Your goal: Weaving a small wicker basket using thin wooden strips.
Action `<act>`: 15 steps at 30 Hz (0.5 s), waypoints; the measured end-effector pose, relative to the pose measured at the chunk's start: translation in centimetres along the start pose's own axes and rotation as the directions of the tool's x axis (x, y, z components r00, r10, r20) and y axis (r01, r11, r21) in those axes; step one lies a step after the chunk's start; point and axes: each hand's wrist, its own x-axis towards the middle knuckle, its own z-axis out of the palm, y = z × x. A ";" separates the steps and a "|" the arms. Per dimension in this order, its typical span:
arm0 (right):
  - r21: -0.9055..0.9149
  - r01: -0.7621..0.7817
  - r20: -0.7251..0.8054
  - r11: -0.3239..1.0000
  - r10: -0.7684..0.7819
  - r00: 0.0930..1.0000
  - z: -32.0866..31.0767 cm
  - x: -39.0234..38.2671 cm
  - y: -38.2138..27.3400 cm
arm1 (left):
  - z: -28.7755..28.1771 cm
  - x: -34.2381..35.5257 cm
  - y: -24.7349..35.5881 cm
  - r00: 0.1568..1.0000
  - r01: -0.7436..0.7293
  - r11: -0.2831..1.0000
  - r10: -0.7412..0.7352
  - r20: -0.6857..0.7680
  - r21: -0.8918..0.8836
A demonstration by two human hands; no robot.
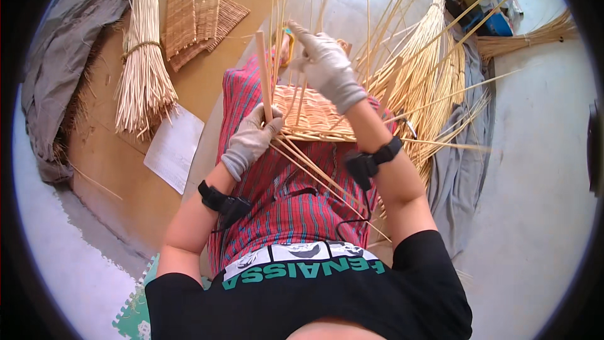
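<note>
A partly woven wicker basket (318, 113) rests on my lap over red striped cloth. Long thin canes stand up from its edges. My left hand (250, 140), in a pale work glove, is closed round its near left corner, at the foot of a flat wooden stake (263, 66). Loose cane ends (318, 173) trail from that corner across my lap. Above the weave is my gloved right hand (328, 70), its index finger stretched toward the upright canes at the far left. Its other fingers look loosely bent, and nothing shows held in them.
To the left lie a tied cane bundle (143, 56), woven panels (200, 22), a white sheet (175, 148) and grey cloth (69, 56). On the right, a large spread of canes (434, 56) lies over grey fabric (456, 182). Canes from the basket jut far out to the right.
</note>
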 end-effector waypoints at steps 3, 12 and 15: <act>0.024 0.250 -0.059 0.968 -0.248 0.967 1.4 0.0 -3.6 | -1.2 0.2 -0.7 1.000 -0.002 1.000 0.002 -0.009 0.011; -0.142 0.027 -0.322 0.989 -0.072 0.944 3.3 -18.4 -0.4 | -1.0 -0.5 -0.4 0.986 -0.012 0.993 0.031 -0.162 0.115; -0.259 0.118 -0.275 0.959 -0.190 0.943 4.3 -12.9 -1.7 | -0.6 -0.7 -0.1 0.988 -0.017 0.995 0.031 -0.149 0.099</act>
